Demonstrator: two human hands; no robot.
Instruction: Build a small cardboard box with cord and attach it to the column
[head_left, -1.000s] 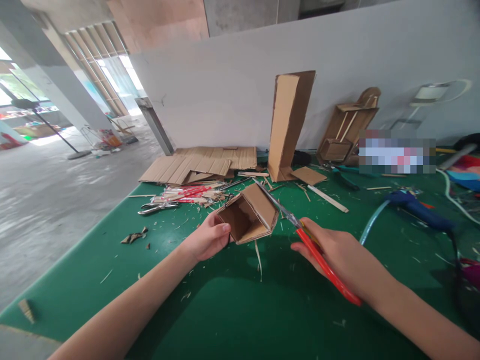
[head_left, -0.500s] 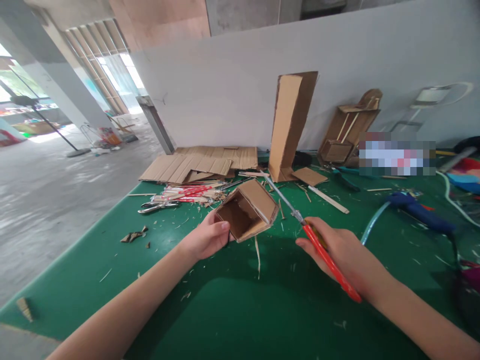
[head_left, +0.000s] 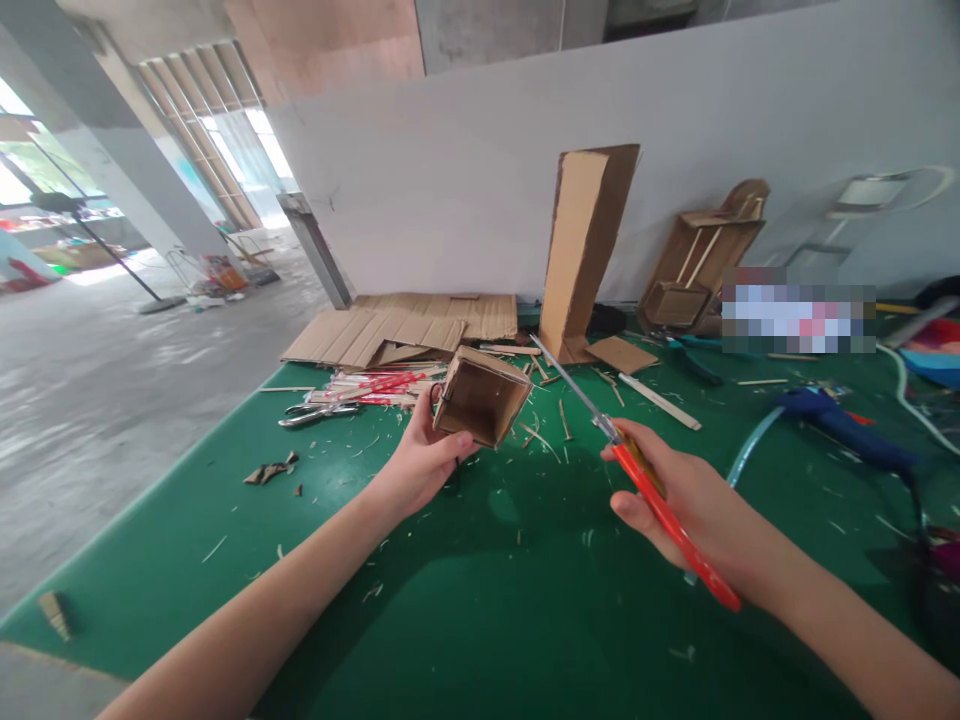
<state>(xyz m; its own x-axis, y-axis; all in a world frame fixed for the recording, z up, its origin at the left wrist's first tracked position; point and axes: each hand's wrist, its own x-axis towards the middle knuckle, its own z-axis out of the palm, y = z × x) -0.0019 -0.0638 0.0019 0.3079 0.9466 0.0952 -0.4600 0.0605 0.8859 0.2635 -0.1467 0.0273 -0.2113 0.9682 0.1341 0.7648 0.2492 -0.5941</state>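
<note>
1. Green, glossy tabletop [head_left: 420, 620] spreads out, strewn with pale slivers.
2. The right hand [head_left: 686, 500] grips red-handled, long-bladed metal scissors [head_left: 664, 510], right of a small, open-mouthed brown cardboard box [head_left: 484, 400].
3. Somebody's left hand [head_left: 424, 460] clasps that box, tilted, thumb on its lower edge.
4. Left of the box lies a shiny silver hand tool [head_left: 321, 413].
5. Beyond it, rightward, stands a tall brown cardboard channel [head_left: 577, 250].

Place: craft workshop
Landmark: green table [head_left: 360, 640]
Wall behind table: plain grey panel [head_left: 442, 180]
On table: cardboard [head_left: 341, 337], pliers [head_left: 321, 411], scattered scraps [head_left: 266, 472]
Left of table: bare concrete floor [head_left: 150, 400], thick pillar [head_left: 127, 150]
Above panel: raw concrete [head_left: 502, 35]
</note>
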